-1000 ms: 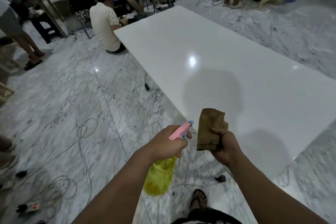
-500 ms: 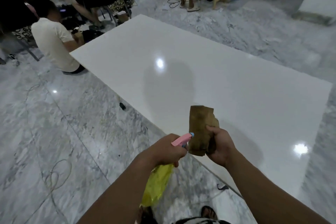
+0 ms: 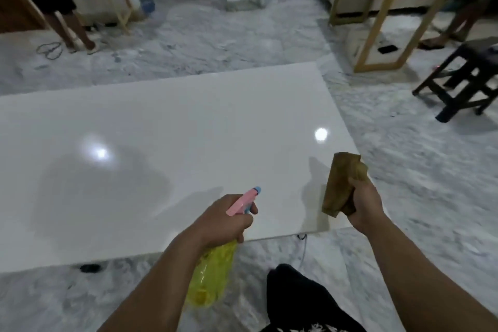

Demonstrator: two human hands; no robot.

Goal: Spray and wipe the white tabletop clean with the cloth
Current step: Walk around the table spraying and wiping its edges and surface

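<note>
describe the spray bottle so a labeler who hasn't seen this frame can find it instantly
Start at the big white tabletop and go to its near edge, where two bare forearms reach in. The left hand holds the spray bottle: translucent yellow body hanging below the edge, pink head with blue nozzle, unlike the brown cloth opposite.

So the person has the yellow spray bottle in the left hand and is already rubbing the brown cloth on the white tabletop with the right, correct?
Not quite. The head view shows the right hand holding the brown cloth up off the white tabletop, not rubbing it. The rest holds: the left hand grips the yellow spray bottle.
</note>
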